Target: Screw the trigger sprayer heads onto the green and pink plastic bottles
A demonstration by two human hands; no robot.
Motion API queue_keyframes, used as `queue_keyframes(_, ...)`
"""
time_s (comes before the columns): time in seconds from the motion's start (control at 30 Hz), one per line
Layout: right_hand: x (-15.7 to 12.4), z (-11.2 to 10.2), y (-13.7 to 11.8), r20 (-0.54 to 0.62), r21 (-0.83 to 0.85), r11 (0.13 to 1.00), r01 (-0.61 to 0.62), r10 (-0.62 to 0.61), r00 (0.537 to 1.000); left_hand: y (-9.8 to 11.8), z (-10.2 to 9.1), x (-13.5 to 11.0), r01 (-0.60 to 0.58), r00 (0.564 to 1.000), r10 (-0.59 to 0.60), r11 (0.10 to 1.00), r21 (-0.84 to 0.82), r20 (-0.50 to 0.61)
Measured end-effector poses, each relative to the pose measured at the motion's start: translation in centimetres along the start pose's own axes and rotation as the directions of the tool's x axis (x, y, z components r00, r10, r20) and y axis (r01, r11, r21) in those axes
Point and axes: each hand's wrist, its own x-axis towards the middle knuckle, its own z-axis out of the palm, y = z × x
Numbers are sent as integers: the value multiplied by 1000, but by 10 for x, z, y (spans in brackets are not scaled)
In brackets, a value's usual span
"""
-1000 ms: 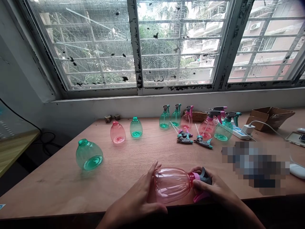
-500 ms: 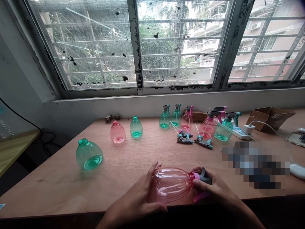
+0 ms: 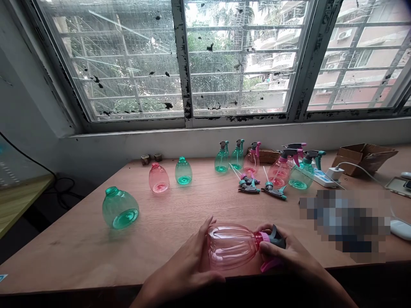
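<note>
A clear pink spray bottle (image 3: 231, 247) lies on its side in front of me, base to the left and neck to the right. Around its base my left hand (image 3: 189, 261) is cupped, with fingers on the far side and thumb on the near side. My right hand (image 3: 285, 252) grips the pink collar and dark spray head (image 3: 276, 238) at the neck; some of its fingers are hidden behind it. Beyond my left hand stand a large green bottle (image 3: 120, 208), a pink bottle (image 3: 159, 178) and a small green bottle (image 3: 184, 171), all without spray heads.
Loose spray heads (image 3: 273, 191) lie mid-table, before several assembled spray bottles (image 3: 279, 171). At the right are a cardboard box (image 3: 362, 159), a white charger (image 3: 335, 172) with its cable and a blurred patch. The wooden table's (image 3: 80, 252) near edge runs just below my hands.
The bottle's base end has shifted very slightly upward. Both hands keep almost the same place and grip.
</note>
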Motion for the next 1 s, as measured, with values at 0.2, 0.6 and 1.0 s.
queue_keyframes(0.2,0,-2,0,15,-2,1000,8,-8,1000,-1,-5,2,11,998,-9,1000,-27,56)
queue_keyframes(0.6,1,-1,1,51,51,999,-5,2,999,1,-3,2,-2,1000,2,999,-41,7)
queue_keyframes(1.0,1,-2,8,52,116,993,-18,12,999,0,-3,1,1,1000,-1,1000,2,5)
